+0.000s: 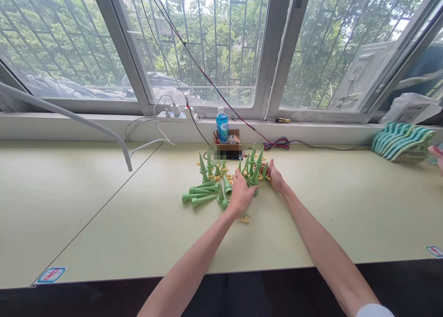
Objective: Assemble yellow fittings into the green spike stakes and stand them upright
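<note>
Several green plastic cone spikes (202,169) with small yellow T-shaped pieces stand in a cluster on the pale table. My left hand (242,192) reaches in at the cluster's near side, its thumb and fingers spread beside upright spikes. On the right edge, my right hand (276,176) is curved around the outer spikes, thumb up and fingers partly hidden behind them. Between the two hands stand several spikes (256,167). Left of my left hand, more green spikes (204,200) lie on their sides. A yellow T-shaped piece (244,220) lies below my left wrist.
Behind the cluster, a blue-labelled bottle (222,127) stands by a small cardboard box (227,147). A cable coil (277,144) lies to its right. Green hangers (403,141) rest at the far right, near part of another person's hand (436,154). A white tube (86,123) hangs over the left side.
</note>
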Demonstrator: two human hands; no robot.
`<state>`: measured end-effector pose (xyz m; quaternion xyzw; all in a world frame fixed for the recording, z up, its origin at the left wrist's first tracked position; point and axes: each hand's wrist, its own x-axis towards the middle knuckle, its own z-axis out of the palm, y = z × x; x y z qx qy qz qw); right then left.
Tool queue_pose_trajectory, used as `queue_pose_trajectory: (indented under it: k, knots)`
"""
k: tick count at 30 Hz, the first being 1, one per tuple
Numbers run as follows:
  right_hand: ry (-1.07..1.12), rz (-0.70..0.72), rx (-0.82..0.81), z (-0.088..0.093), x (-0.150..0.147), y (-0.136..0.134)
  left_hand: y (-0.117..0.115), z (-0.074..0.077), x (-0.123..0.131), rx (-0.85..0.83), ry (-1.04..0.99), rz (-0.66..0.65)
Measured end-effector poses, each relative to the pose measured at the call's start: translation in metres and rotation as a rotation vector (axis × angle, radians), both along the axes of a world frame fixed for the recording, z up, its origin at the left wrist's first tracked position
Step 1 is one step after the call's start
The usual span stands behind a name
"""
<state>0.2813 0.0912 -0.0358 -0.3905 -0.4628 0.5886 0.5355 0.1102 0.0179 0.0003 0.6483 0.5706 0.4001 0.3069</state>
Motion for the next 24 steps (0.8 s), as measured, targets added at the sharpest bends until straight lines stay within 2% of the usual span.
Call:
queue_pose_trajectory:
  k: [7,16,24]
  knots:
    - [-0.012,-0.037,0.007,0.005,-0.004,-0.004,0.005,-0.005,0.008,-0.009,0.030,0.016]
    - [0.002,-0.029,0.006,0.009,-0.004,-0.007,0.002,-0.002,0.014,-0.003,0.033,0.012]
    - [-0.009,-0.023,0.019,0.007,-0.001,-0.006,0.002,-0.004,0.019,0.010,-0.048,0.019]
